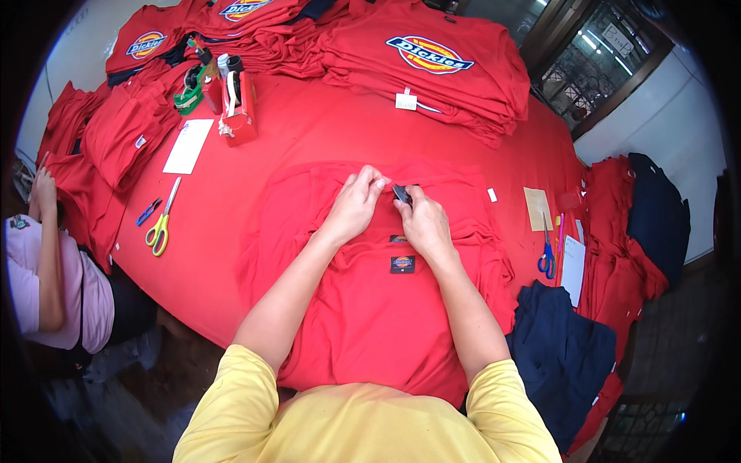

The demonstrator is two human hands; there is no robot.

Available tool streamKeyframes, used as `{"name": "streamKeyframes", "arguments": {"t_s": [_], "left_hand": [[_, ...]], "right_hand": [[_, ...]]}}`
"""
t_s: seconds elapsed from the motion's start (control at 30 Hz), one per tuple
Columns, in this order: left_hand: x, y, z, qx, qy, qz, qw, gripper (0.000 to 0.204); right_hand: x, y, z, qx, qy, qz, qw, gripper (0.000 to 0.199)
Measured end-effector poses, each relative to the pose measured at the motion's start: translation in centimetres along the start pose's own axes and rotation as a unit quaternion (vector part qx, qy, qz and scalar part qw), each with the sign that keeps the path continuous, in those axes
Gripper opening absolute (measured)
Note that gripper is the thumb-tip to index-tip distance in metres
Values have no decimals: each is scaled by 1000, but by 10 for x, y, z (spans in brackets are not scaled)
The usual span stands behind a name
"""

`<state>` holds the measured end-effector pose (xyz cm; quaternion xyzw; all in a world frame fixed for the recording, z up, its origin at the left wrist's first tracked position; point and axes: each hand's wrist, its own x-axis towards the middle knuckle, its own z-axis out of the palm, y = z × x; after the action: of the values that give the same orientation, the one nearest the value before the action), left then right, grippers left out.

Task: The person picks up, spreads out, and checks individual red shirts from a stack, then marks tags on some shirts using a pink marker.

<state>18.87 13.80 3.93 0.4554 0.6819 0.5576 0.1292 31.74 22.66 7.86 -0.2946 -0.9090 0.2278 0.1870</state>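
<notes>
Red shirt (363,324) spread at mid near edge of worktop (309,123), dark neck label (402,265) up. R hand (426,224) clamped on sm. dark tool (400,194), just beside L hand (355,204), thumb & fingertip together, can't tell on what. Yellow scissors (157,235) nr L edge, blue scissors (547,261) nr R edge. Navy garment (559,355) at near R corner. Folded red shirts (463,96) at far edge.

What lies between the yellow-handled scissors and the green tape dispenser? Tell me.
A white paper sheet on the red tabletop, as the head view shows.
</notes>
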Motion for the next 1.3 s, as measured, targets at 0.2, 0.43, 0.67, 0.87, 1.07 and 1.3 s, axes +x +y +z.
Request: {"name": "streamKeyframes", "arguments": {"t_s": [0.2, 0.43, 0.67, 0.87, 1.07, 1.3], "left_hand": [[-2, -1, -3, 29, -37, -82, 996, 23], [1, -21, -6, 85, -56, -100, 990, 25], [-6, -16, 5, 198, -14, 18, 980, 21], [-7, -16, 5, 65, -7, -97, 993, 16], [-13, -15, 7, -19, 26, -95, 995, 15], [-17, -14, 11, 34, 47, -70, 996, 16]], "right_hand": [[3, 10, 6, 23, -6, 10, 1000, 26], [6, 19, 2, 187, -41, 73, 979, 26], [8, 26, 6, 189, -53, 76, 977, 30], [-1, 12, 11, 29, -9, 31, 999, 31], [-6, 6, 12, -50, -34, -10, 998, 27], [-6, 5, 15, -59, -32, -13, 998, 27]]}}
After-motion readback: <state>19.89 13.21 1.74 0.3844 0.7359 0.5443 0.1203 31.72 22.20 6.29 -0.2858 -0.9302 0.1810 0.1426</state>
